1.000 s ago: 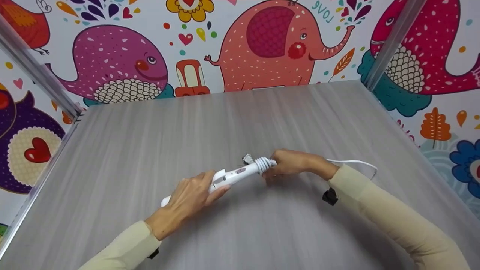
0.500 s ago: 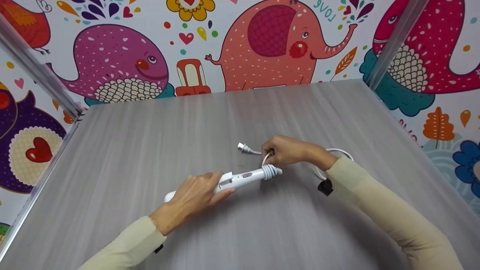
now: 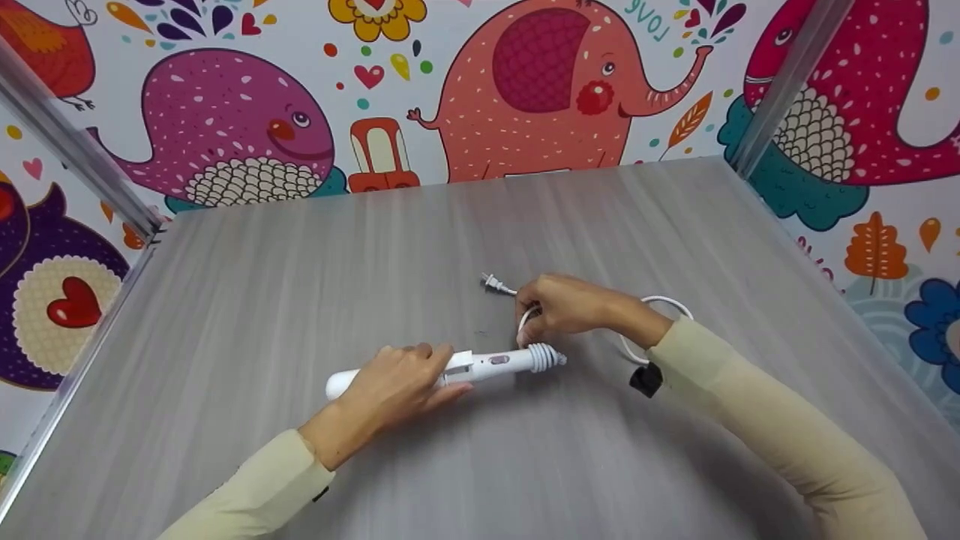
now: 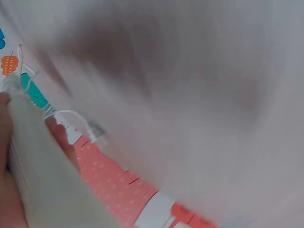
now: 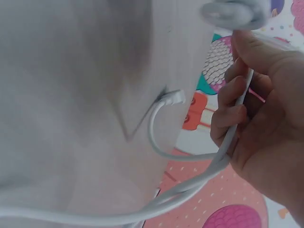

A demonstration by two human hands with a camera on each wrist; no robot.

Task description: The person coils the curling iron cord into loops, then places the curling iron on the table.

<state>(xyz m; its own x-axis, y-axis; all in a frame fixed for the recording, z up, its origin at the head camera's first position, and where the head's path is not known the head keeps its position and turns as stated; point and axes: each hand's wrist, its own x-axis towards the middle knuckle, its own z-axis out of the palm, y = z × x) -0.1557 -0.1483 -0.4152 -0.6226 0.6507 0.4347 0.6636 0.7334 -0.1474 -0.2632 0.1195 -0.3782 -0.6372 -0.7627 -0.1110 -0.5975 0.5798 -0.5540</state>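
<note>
The person's left hand (image 3: 397, 382) is gripping a white wand-shaped appliance (image 3: 499, 365), fingers curling over its top and the thumb lying along its near side. The appliance is lying almost level over the middle of the grey table (image 3: 337, 277), its rounded end sticking out behind the left hand and its other end pointing toward the right hand (image 3: 566, 304). Turns of white cord (image 3: 541, 358) are wrapping round that far end.

The right hand is holding a length of the cord between curled fingers and thumb, just beside the wound end. A two-pronged plug (image 3: 495, 284) is jutting out past the right fingertips, though it is hard to tell whether it is touching the table. Another loop of cord (image 3: 670, 301) is curving out behind the right wrist.

Pale sleeves (image 3: 772, 420) are covering both forearms, and a small black piece (image 3: 646, 379) is showing below the right cuff. Behind the table, a wall (image 3: 465, 22) is displaying cartoon animals, among them an orange-pink elephant (image 3: 540, 142).
</note>
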